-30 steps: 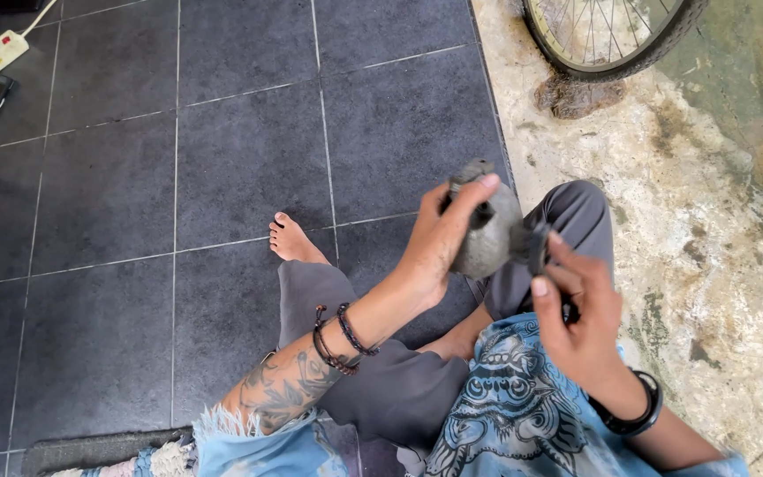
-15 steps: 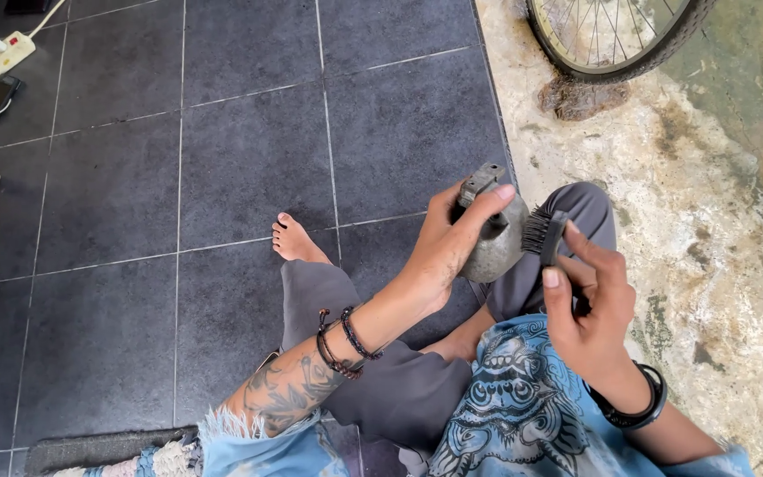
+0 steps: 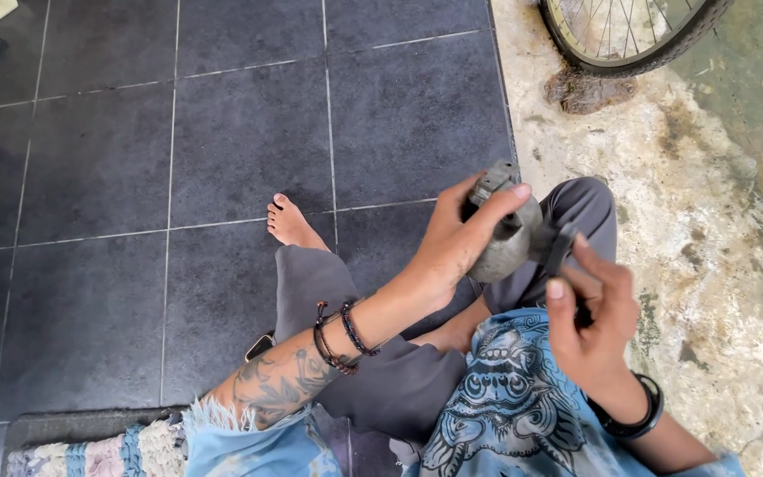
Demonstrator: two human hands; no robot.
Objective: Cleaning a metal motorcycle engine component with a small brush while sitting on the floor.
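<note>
Over lap, near tiled floor's point(image 3: 222, 132) right edge: left hand point(image 3: 452, 243) clasping grey rounded metal part point(image 3: 507, 243); right hand point(image 3: 589, 322) gripping small black tool point(image 3: 560, 247) against it; fitting step, steady alignment needed.

A single camera is riding on the person's head and is looking steeply down over the chest and lap, so the seated body is filling the lower edge of the picture. It is facing forward and down toward the dark tiled floor point(image 3: 178, 159), which is running up to the top of the frame. The hands are sitting close to the lens, right of centre (near enough to show fine detail), while the bare foot point(image 3: 291, 223) is lying farther off. A bicycle wheel point(image 3: 629, 35) is cutting in at the top right, marking the far reach of the view.
</note>
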